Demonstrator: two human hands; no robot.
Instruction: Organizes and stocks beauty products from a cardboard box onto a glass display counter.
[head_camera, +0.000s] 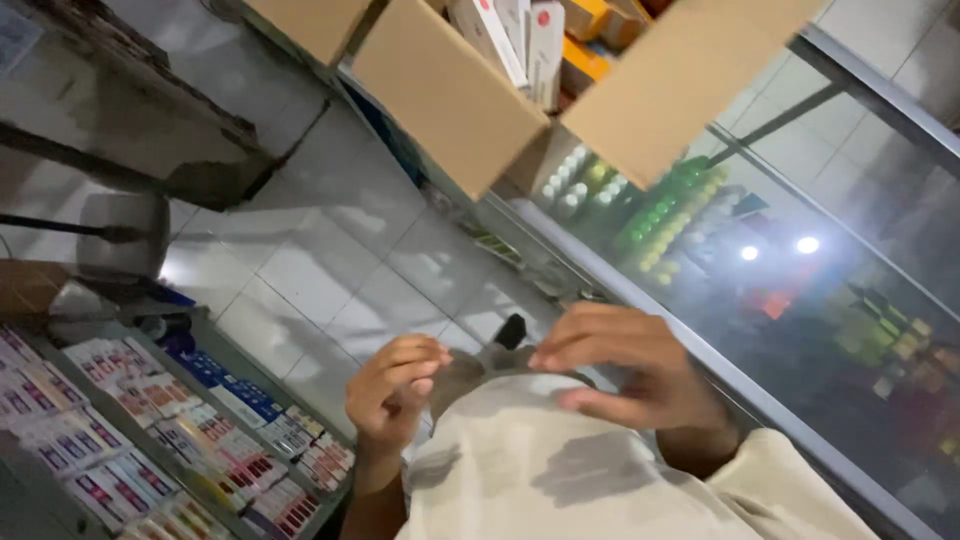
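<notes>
The left hand (395, 390) is curled into a loose fist close to the chest, fingers bent in toward the palm, with nothing visible inside it. The right hand (625, 370) hovers just beside it, a little higher, fingers bent and drawn together with the fingertips pointing toward the left hand; no object shows between them, though whether something small is pinched there cannot be told. The two hands stand near each other but apart, with a narrow gap between them over the front of the pale beige cloth garment (560, 470) that covers the person's torso. Both wrists are bent inward and both forearms rise from below, so the hands meet at the body's midline.

Just past the fingertips, in the gap, a small dark block-shaped object (512, 330) shows above the cloth, slightly nearer the right hand; what it is cannot be told.

Well beyond the hands, up and ahead, an open brown cardboard box (450, 90) with its flaps spread holds upright white, red and orange packets (530, 40). It lies farther from both hands than anything else, about equally far from each.

To the right of the right hand runs a glass-fronted display counter (800, 260) with rows of small green and white bottles (650, 215) behind it. To the left of the left hand, a shelf of small flat colourful cartons (150, 430) stands low. Grey floor tiles (330, 260) lie between them.
</notes>
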